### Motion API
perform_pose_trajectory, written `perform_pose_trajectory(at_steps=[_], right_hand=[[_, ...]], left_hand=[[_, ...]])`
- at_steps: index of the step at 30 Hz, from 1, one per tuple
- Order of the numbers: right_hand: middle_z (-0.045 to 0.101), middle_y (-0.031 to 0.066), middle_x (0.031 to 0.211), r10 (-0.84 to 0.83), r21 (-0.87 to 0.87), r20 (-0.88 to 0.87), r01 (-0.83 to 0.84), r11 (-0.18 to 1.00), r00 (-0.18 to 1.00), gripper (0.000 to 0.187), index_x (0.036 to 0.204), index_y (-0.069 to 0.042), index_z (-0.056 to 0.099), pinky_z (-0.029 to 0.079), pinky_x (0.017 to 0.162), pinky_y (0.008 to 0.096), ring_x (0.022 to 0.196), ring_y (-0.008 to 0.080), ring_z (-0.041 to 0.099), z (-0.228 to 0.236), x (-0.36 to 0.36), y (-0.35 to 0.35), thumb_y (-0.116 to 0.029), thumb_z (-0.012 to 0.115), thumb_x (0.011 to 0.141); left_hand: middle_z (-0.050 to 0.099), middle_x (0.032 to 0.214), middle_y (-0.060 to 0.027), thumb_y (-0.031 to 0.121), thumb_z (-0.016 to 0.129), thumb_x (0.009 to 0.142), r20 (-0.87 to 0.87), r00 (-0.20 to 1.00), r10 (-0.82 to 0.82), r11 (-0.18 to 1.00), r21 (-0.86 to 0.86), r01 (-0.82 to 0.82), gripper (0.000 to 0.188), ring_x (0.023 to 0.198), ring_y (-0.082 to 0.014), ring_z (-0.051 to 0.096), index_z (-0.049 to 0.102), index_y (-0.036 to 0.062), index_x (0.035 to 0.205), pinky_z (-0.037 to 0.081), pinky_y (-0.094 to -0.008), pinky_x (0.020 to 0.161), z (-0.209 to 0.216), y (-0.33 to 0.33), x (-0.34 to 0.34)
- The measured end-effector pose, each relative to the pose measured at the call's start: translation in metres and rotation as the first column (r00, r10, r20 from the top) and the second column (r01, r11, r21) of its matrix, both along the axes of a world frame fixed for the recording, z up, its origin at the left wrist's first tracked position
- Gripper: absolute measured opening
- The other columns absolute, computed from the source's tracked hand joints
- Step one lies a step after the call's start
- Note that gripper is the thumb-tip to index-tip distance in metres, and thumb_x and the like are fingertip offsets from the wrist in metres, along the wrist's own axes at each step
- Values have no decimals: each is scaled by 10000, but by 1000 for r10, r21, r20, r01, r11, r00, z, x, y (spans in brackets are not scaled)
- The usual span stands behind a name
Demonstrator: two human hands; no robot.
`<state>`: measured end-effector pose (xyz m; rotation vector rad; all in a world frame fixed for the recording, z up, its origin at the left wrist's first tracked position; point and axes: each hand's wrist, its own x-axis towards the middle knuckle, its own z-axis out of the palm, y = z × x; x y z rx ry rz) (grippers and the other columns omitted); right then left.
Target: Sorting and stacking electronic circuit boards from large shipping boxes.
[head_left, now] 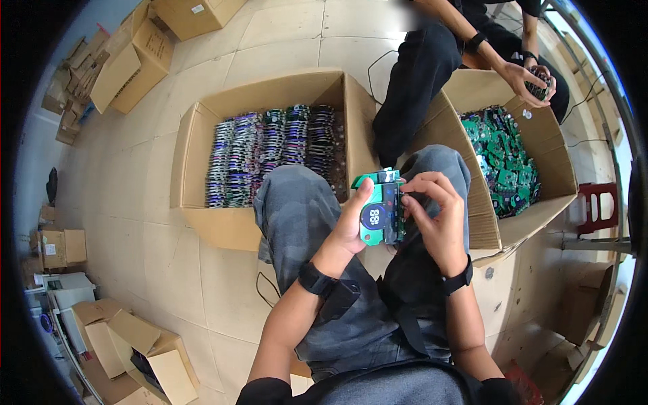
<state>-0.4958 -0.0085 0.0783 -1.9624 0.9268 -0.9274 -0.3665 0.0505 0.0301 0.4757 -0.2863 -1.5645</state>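
Note:
My left hand grips a green circuit board with a dark round display, held upright over my knees. My right hand pinches the board's right edge with its fingertips, thumb and fingers closed on it. Both wrists wear black bands. Ahead of my left knee stands an open cardboard box filled with rows of stacked boards. To my right another open cardboard box holds a loose heap of green circuit boards.
Another person sits across from me at the top right, both hands on a small dark part above the right box. Cardboard boxes stand at the far left and lower left. A red stool is at the right. The floor is tiled.

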Motion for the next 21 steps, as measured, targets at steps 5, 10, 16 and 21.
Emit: perform_pose_trajectory(at_steps=[5, 10, 16, 21], right_hand=[[599, 113, 807, 64, -111, 39, -59, 992, 997, 104, 774, -27, 626, 442, 751, 363, 833, 295, 560, -14, -15, 16, -34, 676, 683], [582, 107, 794, 42, -127, 17, -39, 991, 999, 89, 758, -26, 608, 444, 724, 347, 806, 288, 551, -20, -36, 47, -28, 661, 686], [581, 95, 798, 40, -115, -15, -41, 992, 999, 84, 742, -14, 582, 450, 720, 330, 790, 275, 554, -15, -43, 50, -11, 624, 669], [566, 104, 993, 160, -75, 41, -157, 985, 986, 436, 991, -31, 552, 408, 859, 370, 976, 283, 527, -13, -48, 48, -76, 715, 589]], left_hand=[[568, 1128, -123, 522, 486, 858, 42, 999, -28, 1000, 9, 28, 665, 986, -229, 582, 427, -5, 1258, 479, -373, 860, -17, 30, 0], [553, 1156, -117, 504, 516, 850, 101, 995, -26, 999, -18, 28, 667, 994, -223, 577, 411, -3, 1270, 472, -367, 873, -27, 53, -20], [590, 1056, -107, 365, 617, 825, 114, 993, -22, 1000, -20, 25, 578, 881, -199, 616, 438, 1, 1238, 507, -332, 802, -21, 57, -30], [602, 993, -121, 332, 633, 817, 102, 992, -75, 996, -47, 80, 545, 866, -192, 614, 453, 3, 1213, 510, -323, 785, -27, 57, -28]])
